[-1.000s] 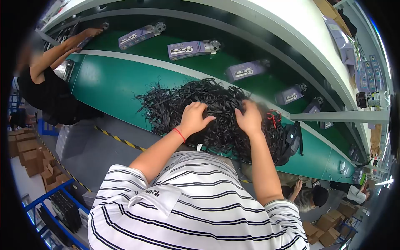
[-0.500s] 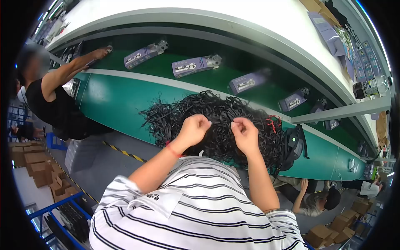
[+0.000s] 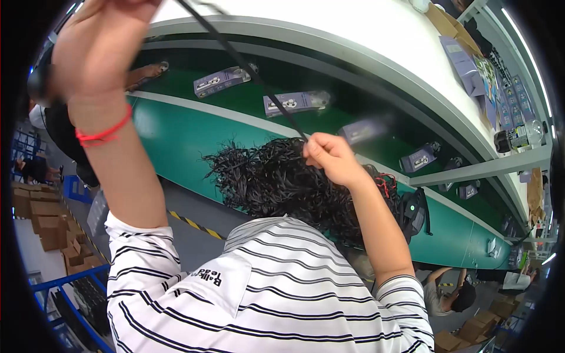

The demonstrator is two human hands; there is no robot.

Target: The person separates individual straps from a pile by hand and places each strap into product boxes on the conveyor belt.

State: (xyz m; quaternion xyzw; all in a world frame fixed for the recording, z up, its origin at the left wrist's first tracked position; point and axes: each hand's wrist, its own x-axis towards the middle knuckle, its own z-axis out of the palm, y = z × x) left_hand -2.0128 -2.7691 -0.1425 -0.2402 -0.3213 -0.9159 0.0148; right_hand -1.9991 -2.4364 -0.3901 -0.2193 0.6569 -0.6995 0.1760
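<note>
A long, thin black strap point(image 3: 247, 65) stretches in a straight slanting line between my hands. My right hand point(image 3: 334, 157) pinches its lower end, just above a big tangled heap of black straps point(image 3: 276, 182). My left hand point(image 3: 109, 47), with a red cord point(image 3: 105, 134) round the wrist, is raised high at the upper left and blurred. The strap runs up toward its closed fingers, whose tips are cut off by the top edge. A few red strands point(image 3: 385, 183) lie at the heap's right end.
Purple boxes point(image 3: 294, 103) with clear parts lie along the dark green conveyor behind the green worktop point(image 3: 182, 138). A black bag point(image 3: 414, 213) sits right of the heap. A white beam point(image 3: 482, 162) crosses at right. Co-workers are at far left and lower right point(image 3: 450, 294).
My left hand has swung up and left from the heap, drawing a strap out taut. My right hand has shifted slightly up and left and now pinches the strap's other end.
</note>
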